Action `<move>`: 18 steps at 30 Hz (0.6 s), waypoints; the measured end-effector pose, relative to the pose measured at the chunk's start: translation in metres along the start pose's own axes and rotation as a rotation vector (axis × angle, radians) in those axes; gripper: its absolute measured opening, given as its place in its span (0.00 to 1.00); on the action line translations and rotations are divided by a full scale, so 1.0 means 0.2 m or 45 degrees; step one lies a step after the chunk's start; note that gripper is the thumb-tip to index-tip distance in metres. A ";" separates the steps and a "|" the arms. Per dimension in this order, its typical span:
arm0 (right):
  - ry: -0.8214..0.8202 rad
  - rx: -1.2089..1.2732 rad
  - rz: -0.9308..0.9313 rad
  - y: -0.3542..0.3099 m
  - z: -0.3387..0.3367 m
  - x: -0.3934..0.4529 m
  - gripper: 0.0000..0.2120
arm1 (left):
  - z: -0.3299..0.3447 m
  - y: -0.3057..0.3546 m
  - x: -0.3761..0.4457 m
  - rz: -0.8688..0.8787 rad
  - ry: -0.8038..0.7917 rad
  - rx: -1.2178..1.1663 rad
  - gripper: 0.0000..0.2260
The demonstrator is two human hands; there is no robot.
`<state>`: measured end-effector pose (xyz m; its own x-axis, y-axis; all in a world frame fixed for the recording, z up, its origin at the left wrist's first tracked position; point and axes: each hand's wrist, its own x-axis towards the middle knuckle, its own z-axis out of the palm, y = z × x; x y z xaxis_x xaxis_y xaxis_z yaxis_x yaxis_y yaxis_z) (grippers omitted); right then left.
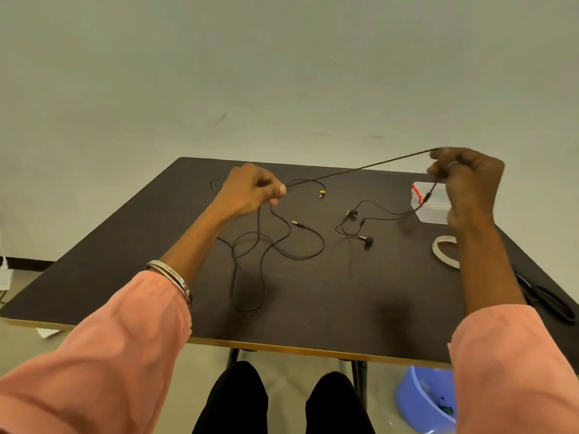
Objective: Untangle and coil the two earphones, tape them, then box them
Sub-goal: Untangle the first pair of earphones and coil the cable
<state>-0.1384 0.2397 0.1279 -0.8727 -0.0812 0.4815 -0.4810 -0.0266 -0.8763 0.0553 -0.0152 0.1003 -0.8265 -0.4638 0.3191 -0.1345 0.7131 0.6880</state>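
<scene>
Clearly we are early: our left hand (250, 189) pinches the black earphone cable (360, 168) and our right hand (463, 180) grips its other stretch, pulling it taut above the table (313, 308). Its long axis runs left to right, rising toward the right hand. The rest still lies in loose tangled loops (260, 245) on the tabletop, earbuds (365, 240) included. Nothing is coiled or taped yet; tape roll (445, 252) and clear plastic box (434, 205) sit untouched.
</scene>
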 end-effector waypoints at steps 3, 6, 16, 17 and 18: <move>0.121 -0.153 0.189 0.10 0.00 0.02 0.10 | 0.02 0.01 0.00 -0.036 0.088 -0.115 0.07; -0.197 -0.818 0.246 0.16 0.03 -0.01 0.06 | 0.06 0.06 0.00 -0.080 0.138 -0.322 0.08; -1.076 -0.584 -0.324 -0.06 0.31 -0.28 0.17 | 0.19 0.27 -0.01 -0.029 -0.023 -0.468 0.09; -1.035 -0.505 -0.301 -0.07 0.31 -0.29 0.11 | 0.19 0.28 -0.02 -0.017 -0.029 -0.467 0.09; -0.983 -0.429 -0.271 -0.07 0.31 -0.28 0.07 | 0.19 0.28 -0.02 -0.010 -0.036 -0.462 0.09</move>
<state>-0.0768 0.1836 0.1122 -0.5188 -0.7647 0.3822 -0.7334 0.1685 -0.6586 0.0309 0.0455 0.1129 -0.8417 -0.4501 0.2981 0.0575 0.4743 0.8785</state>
